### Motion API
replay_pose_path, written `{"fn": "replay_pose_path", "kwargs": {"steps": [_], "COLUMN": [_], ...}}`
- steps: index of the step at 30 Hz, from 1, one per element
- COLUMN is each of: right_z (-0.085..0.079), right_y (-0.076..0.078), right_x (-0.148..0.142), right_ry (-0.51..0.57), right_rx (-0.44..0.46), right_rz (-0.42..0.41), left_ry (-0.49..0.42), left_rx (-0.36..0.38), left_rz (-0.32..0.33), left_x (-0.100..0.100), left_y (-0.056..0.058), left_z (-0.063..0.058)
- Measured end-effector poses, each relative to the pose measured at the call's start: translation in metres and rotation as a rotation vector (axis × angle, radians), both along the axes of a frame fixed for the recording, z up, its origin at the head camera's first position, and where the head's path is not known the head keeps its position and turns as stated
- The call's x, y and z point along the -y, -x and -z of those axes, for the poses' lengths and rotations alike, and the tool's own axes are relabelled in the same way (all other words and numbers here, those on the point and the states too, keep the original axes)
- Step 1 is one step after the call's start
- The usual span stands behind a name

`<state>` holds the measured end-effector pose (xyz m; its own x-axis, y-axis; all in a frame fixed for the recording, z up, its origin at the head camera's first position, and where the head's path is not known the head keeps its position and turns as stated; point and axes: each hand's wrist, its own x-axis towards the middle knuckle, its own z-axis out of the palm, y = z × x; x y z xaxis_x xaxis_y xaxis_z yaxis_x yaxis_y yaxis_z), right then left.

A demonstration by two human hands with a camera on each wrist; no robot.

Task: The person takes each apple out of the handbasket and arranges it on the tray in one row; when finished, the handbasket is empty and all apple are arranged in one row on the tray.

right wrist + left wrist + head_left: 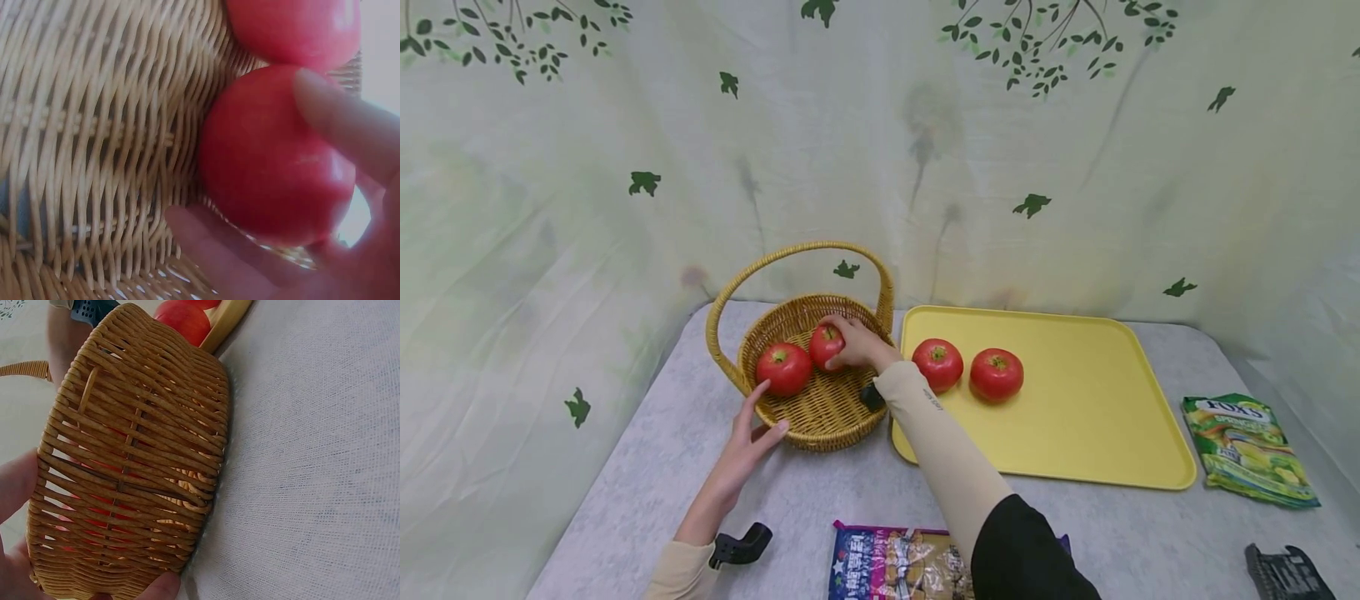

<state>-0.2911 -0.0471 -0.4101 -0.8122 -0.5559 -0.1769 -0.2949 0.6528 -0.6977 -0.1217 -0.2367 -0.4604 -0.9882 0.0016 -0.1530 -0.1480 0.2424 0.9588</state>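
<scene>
Black sleeve fabric [1030, 550] lay nearest the camera, partly covering a shiny snack bag [898, 562] on the grey table [625, 500], well nearer than the right grip [859, 346]. Far to that grip's right was a black plastic piece [1288, 575], cut off by the frame edge. Nearer and to the left, the left grip [747, 440] had its thumb and fingers spread apart, touching the near left side of a wicker basket [823, 408]. Well right of both grips lay a green Fox's bag [1251, 450]. Inside the basket, the right grip was clamped on a red fruit [823, 345], with a second red fruit [783, 369] just to its left. Right of this grip, a yellow tray [1090, 400] carried two more, a left-hand fruit [938, 363] partly behind the forearm and a right-hand fruit [996, 375]. Beyond both grips hung a pale leaf-printed cloth [850, 125].
</scene>
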Motion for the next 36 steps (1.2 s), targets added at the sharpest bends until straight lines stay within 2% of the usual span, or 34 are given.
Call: {"fn": "replay_pose_path", "kwargs": {"steps": [8, 13, 21, 27, 33, 36], "right_z": [-0.003, -0.011, -0.018, -0.026, -0.030, -0.028], "right_y": [0.002, 0.004, -0.003, -0.016, -0.030, -0.035], "right_x": [-0.006, -0.017, -0.044, -0.080, -0.129, -0.157], "right_ry": [-0.006, 0.082, 0.256, 0.291, 0.274, 0.268], "right_rx": [-0.048, -0.059, -0.070, -0.083, -0.108, -0.115], "right_rz": [0.006, -0.038, -0.146, -0.163, -0.113, -0.062], "left_ry": [0.001, -0.007, -0.022, -0.024, -0.012, -0.012], "left_rx": [0.000, -0.003, -0.010, -0.024, -0.016, -0.014], "left_rz": [-0.001, 0.001, 0.005, 0.009, 0.005, 0.004], "left_x": [0.000, 0.000, -0.002, -0.002, -0.002, -0.001], "left_y": [0.001, 0.002, 0.003, 0.003, 0.002, 0.001], "left_z": [0.000, -0.001, -0.001, 0.001, 0.000, 0.001]}}
